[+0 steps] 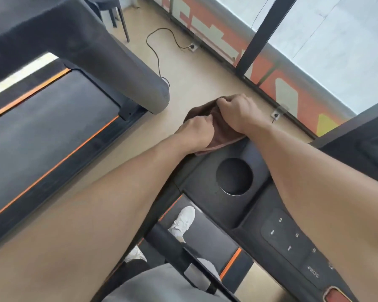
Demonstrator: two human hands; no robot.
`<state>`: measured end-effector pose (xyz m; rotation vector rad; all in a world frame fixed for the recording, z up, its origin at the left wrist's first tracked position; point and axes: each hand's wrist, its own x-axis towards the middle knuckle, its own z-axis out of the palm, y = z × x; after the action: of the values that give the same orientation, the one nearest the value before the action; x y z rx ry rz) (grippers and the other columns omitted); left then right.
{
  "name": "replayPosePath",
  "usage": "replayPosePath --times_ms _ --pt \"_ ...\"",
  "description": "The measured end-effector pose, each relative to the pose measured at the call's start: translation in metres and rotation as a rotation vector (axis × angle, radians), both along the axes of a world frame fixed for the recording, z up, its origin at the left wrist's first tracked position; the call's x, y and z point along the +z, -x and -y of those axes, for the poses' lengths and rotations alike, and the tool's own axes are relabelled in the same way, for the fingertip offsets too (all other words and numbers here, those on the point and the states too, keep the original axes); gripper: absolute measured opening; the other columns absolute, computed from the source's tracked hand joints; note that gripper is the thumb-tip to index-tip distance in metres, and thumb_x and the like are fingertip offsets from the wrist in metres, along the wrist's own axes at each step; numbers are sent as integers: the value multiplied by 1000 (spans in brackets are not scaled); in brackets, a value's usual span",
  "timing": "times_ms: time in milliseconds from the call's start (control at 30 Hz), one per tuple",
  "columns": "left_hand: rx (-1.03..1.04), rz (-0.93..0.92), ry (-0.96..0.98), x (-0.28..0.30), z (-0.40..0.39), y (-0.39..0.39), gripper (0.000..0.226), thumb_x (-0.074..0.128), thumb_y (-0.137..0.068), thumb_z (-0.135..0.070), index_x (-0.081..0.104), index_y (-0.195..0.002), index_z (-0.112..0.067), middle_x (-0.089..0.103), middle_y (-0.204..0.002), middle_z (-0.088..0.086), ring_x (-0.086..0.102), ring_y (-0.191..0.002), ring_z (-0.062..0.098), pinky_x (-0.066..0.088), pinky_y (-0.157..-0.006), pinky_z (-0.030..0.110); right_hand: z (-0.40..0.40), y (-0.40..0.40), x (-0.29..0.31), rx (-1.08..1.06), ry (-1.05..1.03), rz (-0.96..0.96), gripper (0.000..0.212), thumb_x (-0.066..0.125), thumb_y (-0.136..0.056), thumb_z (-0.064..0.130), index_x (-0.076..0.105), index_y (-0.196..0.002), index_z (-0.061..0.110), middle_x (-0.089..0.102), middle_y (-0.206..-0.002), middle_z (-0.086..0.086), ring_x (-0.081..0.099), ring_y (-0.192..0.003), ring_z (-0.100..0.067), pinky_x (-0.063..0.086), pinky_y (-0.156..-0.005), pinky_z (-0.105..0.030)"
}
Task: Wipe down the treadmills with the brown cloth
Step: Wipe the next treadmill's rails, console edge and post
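Observation:
A brown cloth [222, 131] lies bunched over the far corner of the black treadmill console [207, 188] in front of me. Both my hands hold it. My left hand [195, 131] grips its near side with curled fingers. My right hand [236, 110] grips its far side, knuckles up. The console has a round cup holder [234, 176] and a keypad [290, 236] with numbers. A second treadmill [52, 136] with orange stripes along its belt stands to the left, its grey handrail [109, 62] reaching toward the cloth.
Beige floor [183, 68] separates the two machines. A black cable [155, 46] runs across it to a floor socket [193, 46]. A second socket [275, 115] sits by the window wall. A chair leg [123, 22] stands at the back. My white shoes [182, 221] are on the belt below.

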<state>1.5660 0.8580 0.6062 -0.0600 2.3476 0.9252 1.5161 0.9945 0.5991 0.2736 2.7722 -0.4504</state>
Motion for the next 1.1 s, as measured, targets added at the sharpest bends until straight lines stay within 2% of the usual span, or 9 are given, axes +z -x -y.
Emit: replayPosePath --times_ms 133,267,367,467,633,733,867,967,1100 --pt "-38 -69 40 -3 -1 -7 54 10 -109 -34 48 -144 -20 51 -148 12 47 -133 34 35 -108 40 -5 11 1 -8 64 78 37 39 -96 41 65 -90 15 57 -91 -7 52 -87 -31 33 -72 -33" --pt "-60 -178 139 -6 1 -25 52 14 -110 -41 45 -141 -14 58 -138 19 54 -125 42 39 -99 44 -3 -5 4 60 11 19 33 31 -99 39 51 -76 24 54 -96 -7 51 -90 -32 36 -77 -36" --pt "-139 -315 248 -9 3 -48 56 20 -110 -43 23 -157 -12 49 -146 18 55 -125 41 42 -97 47 2 -41 0 51 15 -158 38 24 -100 42 58 -110 28 64 -115 -9 59 -108 -33 45 -92 -45" --pt "-248 -437 293 -19 10 -72 65 23 -109 -44 1 -163 -14 23 -165 15 33 -148 34 31 -117 48 7 -87 -7 57 -90 -282 52 21 -104 43 36 -152 31 44 -156 -4 37 -145 -28 23 -120 -51" --pt "-442 -572 325 -23 23 -95 65 23 -108 -48 -3 -163 -25 -12 -171 4 -12 -157 23 -1 -126 52 -15 -123 4 125 -281 -217 59 32 -106 28 20 -162 13 27 -166 -8 23 -154 -25 16 -125 -40" --pt "-511 -638 187 -20 23 -109 61 32 -106 -48 22 -161 -24 6 -171 1 -5 -158 20 -1 -126 52 -16 -133 21 24 -326 -142 57 31 -105 22 24 -160 9 30 -165 -9 30 -151 -25 25 -120 -38" --pt "-168 -838 -184 -27 41 -128 37 56 -94 -21 65 -130 -16 64 -137 2 55 -131 24 33 -117 42 11 -182 26 2 -283 -39 63 30 -103 28 15 -163 16 11 -171 -8 12 -157 -23 11 -127 -36" --pt "33 -815 -146 -32 54 -130 44 57 -95 -24 55 -138 -14 56 -144 6 51 -133 25 34 -114 39 41 -218 29 8 -138 -25 60 33 -101 27 26 -161 20 28 -166 -7 23 -153 -22 13 -125 -35" --pt "2 -693 -110 -29 49 -127 54 46 -104 -36 39 -153 -15 39 -160 6 33 -149 21 23 -124 42 51 -222 45 -14 -89 115 55 34 -101 32 35 -156 22 50 -152 -10 43 -138 -29 30 -110 -35"
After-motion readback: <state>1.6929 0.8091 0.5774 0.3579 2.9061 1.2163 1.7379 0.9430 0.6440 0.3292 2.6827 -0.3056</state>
